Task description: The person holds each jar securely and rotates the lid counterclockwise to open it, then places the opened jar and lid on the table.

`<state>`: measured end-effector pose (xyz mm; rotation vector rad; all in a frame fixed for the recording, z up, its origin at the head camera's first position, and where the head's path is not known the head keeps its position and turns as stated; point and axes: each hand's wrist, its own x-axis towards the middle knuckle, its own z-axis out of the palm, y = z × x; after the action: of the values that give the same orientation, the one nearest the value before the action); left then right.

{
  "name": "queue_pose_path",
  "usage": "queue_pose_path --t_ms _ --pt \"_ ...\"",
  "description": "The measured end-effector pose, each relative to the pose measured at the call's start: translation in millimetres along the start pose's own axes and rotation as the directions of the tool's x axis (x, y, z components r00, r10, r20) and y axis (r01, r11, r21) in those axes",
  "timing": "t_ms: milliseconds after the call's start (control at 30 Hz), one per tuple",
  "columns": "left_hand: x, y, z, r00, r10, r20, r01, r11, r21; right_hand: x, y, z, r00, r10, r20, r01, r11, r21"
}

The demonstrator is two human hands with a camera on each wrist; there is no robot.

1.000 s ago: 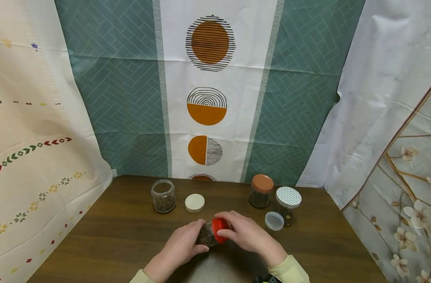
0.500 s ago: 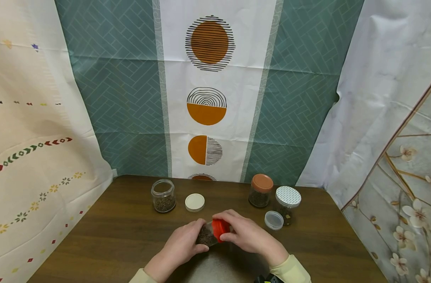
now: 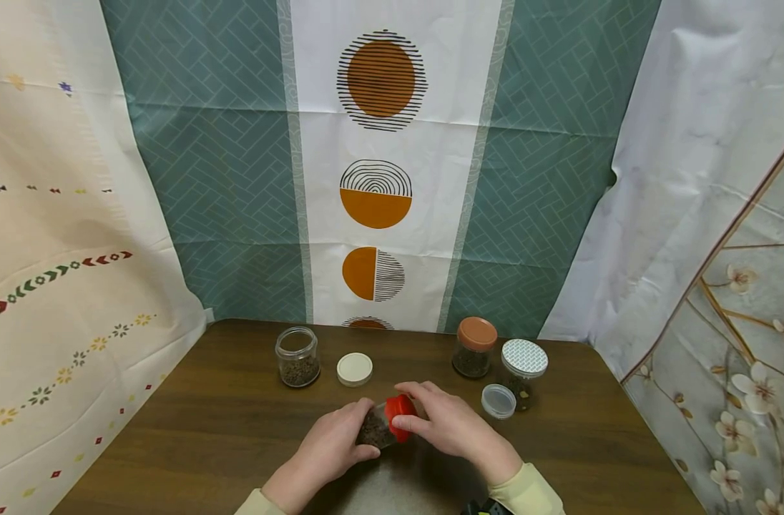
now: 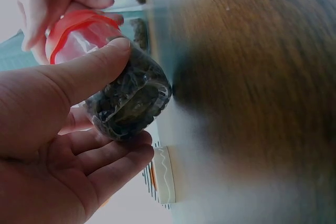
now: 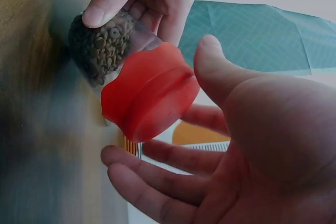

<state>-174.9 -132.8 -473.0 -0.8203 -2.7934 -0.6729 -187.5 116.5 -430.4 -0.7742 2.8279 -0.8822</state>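
My left hand (image 3: 330,442) grips a clear jar (image 3: 374,429) of small brown seed-like pieces, thumb and fingers on opposite sides. The jar is tilted, its scalloped red lid (image 3: 398,418) toward my right hand (image 3: 446,422). In the right wrist view, the thumb lies at the edge of the lid (image 5: 152,93), and the other fingers are spread loosely around it, several of them apart from it. The jar's base (image 4: 139,106) faces the left wrist camera, low over the table; whether it touches the wood cannot be told.
An uncovered glass jar (image 3: 298,357) stands at the back left, beside a cream lid (image 3: 354,369). Toward the back right are a jar with an orange-brown lid (image 3: 477,335), a jar with a white patterned lid (image 3: 524,359) and a small translucent lid (image 3: 498,401). Cloth hangs behind the table (image 3: 192,422).
My right fingers have shifted on the red lid and loosened, the index finger lifting outward. The left hand and the jar stay almost in place.
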Motion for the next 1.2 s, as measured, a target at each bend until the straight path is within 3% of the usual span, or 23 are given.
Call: queue_pose_path --t_ms 233,400,733,1200 --pt "0.1 -0.1 0.3 1.0 -0.003 0.004 0.003 1.0 -0.002 5.4 0.0 2.7 0.999 0.031 0.009 -0.03 0.996 -0.079" --pt "1.3 -0.5 0.2 1.0 -0.005 0.012 0.005 1.0 -0.002 4.3 1.1 0.8 1.0 0.016 0.021 -0.015 0.999 -0.042" --pt "2.0 -0.4 1.1 1.0 -0.012 0.011 0.012 1.0 -0.001 -4.2 3.3 -2.7 0.996 -0.084 0.028 0.084 0.996 -0.004" --pt "1.8 -0.7 2.1 1.0 -0.003 0.003 0.003 1.0 -0.003 -4.8 6.6 -0.6 0.997 -0.077 0.03 0.077 0.997 0.007"
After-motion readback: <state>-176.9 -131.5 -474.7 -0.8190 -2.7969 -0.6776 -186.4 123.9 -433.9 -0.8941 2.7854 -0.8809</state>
